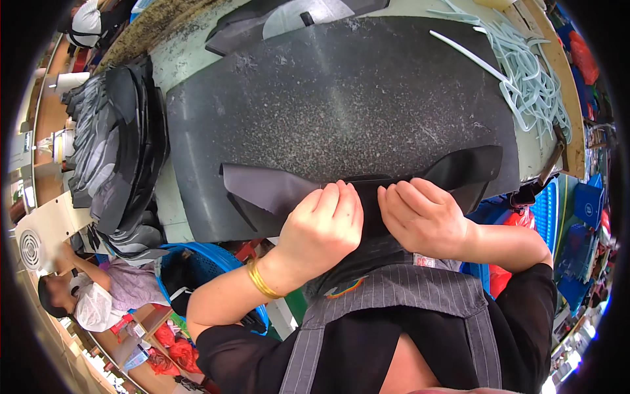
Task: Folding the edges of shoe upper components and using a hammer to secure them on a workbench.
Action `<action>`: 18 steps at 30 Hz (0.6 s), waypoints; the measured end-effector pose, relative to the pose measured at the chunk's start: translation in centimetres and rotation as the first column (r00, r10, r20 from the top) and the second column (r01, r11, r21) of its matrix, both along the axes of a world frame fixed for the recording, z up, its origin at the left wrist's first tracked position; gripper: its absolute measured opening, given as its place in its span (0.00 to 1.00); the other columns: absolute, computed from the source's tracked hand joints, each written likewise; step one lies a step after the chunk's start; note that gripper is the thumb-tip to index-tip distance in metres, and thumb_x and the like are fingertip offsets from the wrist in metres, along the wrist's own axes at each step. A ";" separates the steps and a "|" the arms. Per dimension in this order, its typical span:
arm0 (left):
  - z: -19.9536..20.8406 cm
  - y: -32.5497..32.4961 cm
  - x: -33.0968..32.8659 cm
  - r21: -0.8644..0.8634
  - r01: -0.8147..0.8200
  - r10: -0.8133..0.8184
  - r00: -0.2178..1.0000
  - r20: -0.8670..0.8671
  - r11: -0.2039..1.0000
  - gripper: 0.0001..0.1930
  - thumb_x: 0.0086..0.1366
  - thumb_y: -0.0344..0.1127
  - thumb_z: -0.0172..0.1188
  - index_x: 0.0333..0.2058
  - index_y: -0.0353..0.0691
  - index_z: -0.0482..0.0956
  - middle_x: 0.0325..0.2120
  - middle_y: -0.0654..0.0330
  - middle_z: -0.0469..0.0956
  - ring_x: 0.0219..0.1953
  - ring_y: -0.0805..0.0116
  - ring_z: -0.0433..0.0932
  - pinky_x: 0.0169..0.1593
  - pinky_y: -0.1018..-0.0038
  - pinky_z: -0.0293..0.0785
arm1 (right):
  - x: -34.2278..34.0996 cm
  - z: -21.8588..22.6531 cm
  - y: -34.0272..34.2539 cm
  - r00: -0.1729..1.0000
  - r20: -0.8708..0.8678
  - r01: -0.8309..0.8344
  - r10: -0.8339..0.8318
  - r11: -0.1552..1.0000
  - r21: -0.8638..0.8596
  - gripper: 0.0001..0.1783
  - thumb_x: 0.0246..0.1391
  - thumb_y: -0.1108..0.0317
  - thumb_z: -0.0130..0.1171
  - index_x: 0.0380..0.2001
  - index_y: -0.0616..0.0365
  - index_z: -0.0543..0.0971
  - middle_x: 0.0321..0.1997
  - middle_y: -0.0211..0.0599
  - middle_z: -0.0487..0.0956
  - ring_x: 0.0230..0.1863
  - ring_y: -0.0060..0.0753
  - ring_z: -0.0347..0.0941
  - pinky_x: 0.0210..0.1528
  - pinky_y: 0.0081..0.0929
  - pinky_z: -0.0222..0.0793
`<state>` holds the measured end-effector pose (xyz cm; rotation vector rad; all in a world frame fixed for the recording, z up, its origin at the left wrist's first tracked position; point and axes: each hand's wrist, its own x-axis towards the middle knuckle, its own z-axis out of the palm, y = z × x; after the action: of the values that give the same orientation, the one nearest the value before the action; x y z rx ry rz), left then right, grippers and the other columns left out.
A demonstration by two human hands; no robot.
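Note:
A black, leather-like cut piece (266,187) with wide flared ends lies across the near edge of a dark work mat (315,98). My left hand (326,223) pinches its middle edge, fingertips pressed together. Close beside it, my right hand (426,217) is closed on the same edge, a short gap between the two. The left flap shows a matt grey-black face and the right flap (469,164) curls up from the mat. My fingers hide the exact spots they grip.
Stacked black and grey cut pieces (121,138) stand left of the mat. Tangled pale blue strips (531,79) lie at the far right, one reaching onto the mat. More grey pieces (249,26) lie at the back. A blue basket (226,256) is below left; another person (125,282) sits beyond it.

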<state>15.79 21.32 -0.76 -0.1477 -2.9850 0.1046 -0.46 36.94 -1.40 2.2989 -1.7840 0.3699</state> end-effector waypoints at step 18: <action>0.4 -1.6 0.8 0.667 -0.069 -0.040 0.988 0.147 0.741 0.09 0.57 0.37 0.67 0.36 0.43 0.86 0.40 0.67 0.82 0.44 0.63 0.79 0.45 0.69 0.79 | -0.4 0.9 0.0 0.925 0.375 -0.182 0.055 0.933 0.311 0.18 0.39 0.70 0.63 0.38 0.60 0.82 0.38 0.30 0.78 0.44 0.32 0.75 0.32 0.27 0.77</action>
<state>16.62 19.73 -0.38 -0.0426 -2.9446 -1.0244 -0.82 36.90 -0.53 2.7384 -2.0132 0.5786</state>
